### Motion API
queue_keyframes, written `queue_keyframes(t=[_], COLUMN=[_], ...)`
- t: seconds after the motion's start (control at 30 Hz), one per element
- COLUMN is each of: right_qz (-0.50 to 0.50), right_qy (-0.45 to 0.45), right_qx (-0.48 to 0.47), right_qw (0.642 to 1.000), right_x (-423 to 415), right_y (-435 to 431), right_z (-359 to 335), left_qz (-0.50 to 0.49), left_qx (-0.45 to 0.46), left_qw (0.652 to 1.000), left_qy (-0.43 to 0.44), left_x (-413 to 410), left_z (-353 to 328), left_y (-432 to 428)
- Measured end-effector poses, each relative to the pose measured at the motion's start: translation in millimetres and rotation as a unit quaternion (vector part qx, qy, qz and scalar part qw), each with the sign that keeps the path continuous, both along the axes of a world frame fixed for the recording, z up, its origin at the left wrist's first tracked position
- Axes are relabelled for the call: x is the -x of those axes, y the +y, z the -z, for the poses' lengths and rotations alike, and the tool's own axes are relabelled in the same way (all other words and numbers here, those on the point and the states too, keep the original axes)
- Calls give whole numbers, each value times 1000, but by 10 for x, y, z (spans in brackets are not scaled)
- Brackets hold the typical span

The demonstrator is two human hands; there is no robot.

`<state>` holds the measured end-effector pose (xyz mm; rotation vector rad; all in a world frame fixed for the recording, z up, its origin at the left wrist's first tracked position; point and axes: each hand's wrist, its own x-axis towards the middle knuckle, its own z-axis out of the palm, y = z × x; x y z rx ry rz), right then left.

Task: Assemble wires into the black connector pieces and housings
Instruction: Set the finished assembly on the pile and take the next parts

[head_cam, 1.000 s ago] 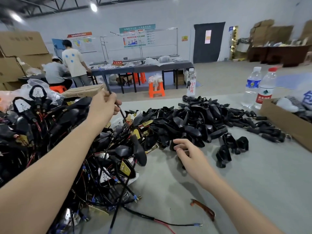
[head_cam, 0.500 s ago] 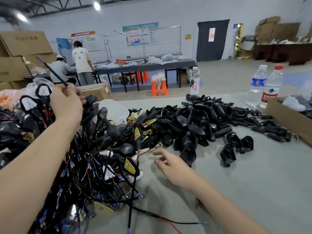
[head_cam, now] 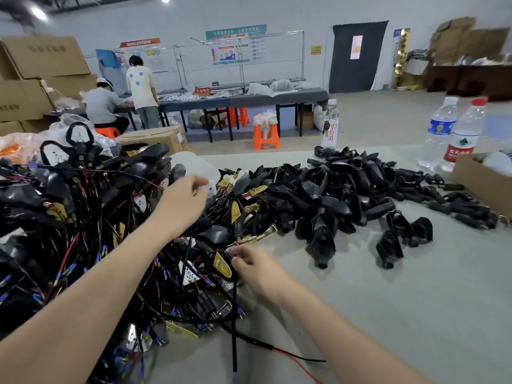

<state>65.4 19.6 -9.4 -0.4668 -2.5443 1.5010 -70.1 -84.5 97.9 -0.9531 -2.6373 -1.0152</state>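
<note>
At the near edge of the grey table (head_cam: 374,314), where the tangle of wired pieces (head_cam: 69,223) is spilling toward the person, the right hand (head_cam: 257,270) is pinching a yellow-plated piece (head_cam: 221,265) between thumb and fingertips. It is gripping just where a black wire (head_cam: 235,314) is running away from the piece toward the table edge, ending in a blue tip. The left hand (head_cam: 182,202) is hovering above the tangle with its fingers curled (it is blurred, so I cannot tell whether it is gripping a wire or nothing). To the right of both hands, the heap of empty black housings (head_cam: 332,195) is lying untouched, with a few strays standing apart from it.

To my eye the step in hand is picking: the person is singling one wired piece out of the mass, not yet mating it with a housing. The next move is probably calling for lifting that piece free without dragging its neighbours, since its lead is crossing others. After that comes reaching for a housing and feeding the blue-tipped end through. Two water bottles (head_cam: 451,131) and a cardboard box (head_cam: 482,187) are standing at the far right, out of the way.
</note>
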Motion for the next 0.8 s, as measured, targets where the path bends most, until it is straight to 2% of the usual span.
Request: queue_keyframes(t=[0.1,0.27,0.33,0.4,0.47,0.53,0.63,0.73,0.8], right_qz=[-40,-55,-28,-5,4,6,13,26,41], right_qy=[0,4,16,36,53,63,72,93,105], right_qx=[-16,-69,-62,-53,-51,-39,-10,22,46], right_qw=[999,996,998,998,997,997,997,995,993], right_x=[-51,-129,-158,-184,-208,-225,-252,-282,-298], right_y=[24,182,224,289,378,467,590,701,746], right_z=[-46,-77,-80,-82,-75,-69,-56,-58,-68], left_qz=[40,-41,-48,-53,-66,-85,-104,-114,-105], left_qx=[188,388,443,467,458,428,368,205,52], left_qw=[981,903,878,873,879,888,913,972,991], left_qy=[18,182,176,130,118,146,145,14,-57], left_x=[116,322,386,459,523,567,644,749,831], left_z=[185,325,363,419,482,536,552,447,358], left_y=[122,378,493,594,684,742,782,776,745])
